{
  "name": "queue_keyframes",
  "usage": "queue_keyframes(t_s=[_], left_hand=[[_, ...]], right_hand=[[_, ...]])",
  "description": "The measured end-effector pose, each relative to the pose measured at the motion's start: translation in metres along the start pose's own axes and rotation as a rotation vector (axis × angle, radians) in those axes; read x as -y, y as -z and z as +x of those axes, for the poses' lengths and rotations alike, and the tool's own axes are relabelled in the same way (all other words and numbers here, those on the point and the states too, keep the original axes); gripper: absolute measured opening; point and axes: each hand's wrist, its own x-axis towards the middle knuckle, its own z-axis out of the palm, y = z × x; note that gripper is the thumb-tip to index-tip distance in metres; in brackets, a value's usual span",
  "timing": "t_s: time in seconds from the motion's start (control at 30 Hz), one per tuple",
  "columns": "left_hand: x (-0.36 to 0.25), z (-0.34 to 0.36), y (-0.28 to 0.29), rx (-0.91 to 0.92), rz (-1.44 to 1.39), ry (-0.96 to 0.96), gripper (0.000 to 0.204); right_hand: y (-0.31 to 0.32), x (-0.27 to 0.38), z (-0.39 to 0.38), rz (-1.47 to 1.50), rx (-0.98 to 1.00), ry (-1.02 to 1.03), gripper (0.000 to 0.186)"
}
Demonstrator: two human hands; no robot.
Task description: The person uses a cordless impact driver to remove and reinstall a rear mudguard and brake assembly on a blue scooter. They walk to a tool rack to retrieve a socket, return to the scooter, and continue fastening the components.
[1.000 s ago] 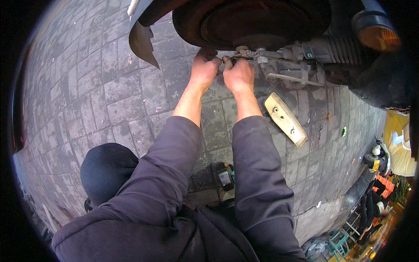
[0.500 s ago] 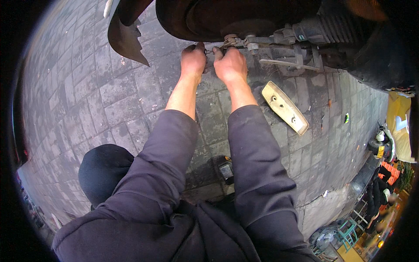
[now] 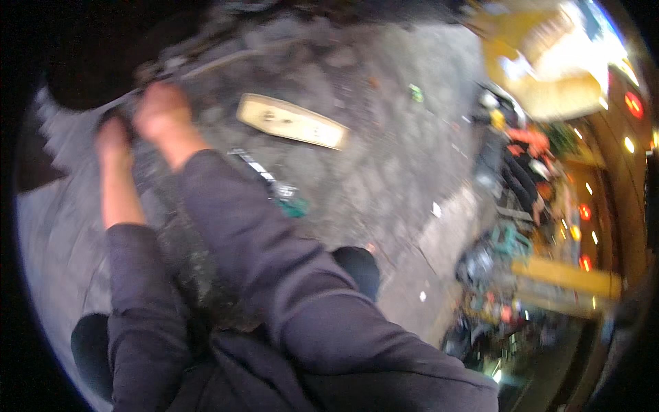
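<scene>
Motion blurs this view. At the upper left both my hands are by the underside of a large dark wheel [image 3: 103, 58]. My left hand [image 3: 114, 132] looks closed, its dark fingers raised towards the wheel's lower edge. Next to it on the right, my right hand [image 3: 162, 110] is closed too, close to the metal parts [image 3: 147, 71] at the wheel's hub. Whatever the fingers grip is hidden or smeared. A cream, elongated plate [image 3: 292, 122] with small holes lies on the paving to their right. Below the plate is a silver hand tool with a green end [image 3: 271, 180].
A jagged-edged dark guard [image 3: 38, 161] stands at the left. Grey paving [image 3: 384, 144] stretches rightward. Along the right are a yellow covered object [image 3: 549, 96], a green stool [image 3: 511, 240], a person in dark clothes [image 3: 522, 182] and bright lights.
The view has swung to the right, so hands and wheel now sit at the upper left. The silver-and-green tool has come into sight below the cream plate. Both hands remain at the wheel.
</scene>
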Motion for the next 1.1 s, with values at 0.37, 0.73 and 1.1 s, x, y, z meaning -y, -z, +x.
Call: queue_keyframes(t_s=[0.37,0.73,1.1], left_hand=[[-0.019,-0.041,-0.030,0.412,-0.233,-0.034,0.038],[-0.060,-0.070,-0.029,0.235,0.504,-0.702,0.038],[-0.074,-0.071,-0.027,0.285,0.613,-0.484,0.044]], right_hand=[[-0.023,-0.032,0.006,0.510,-0.115,-0.202,0.037],[-0.061,-0.029,0.039,1.018,-0.102,-0.439,0.026],[-0.026,-0.034,0.020,1.441,0.007,-0.356,0.019]])
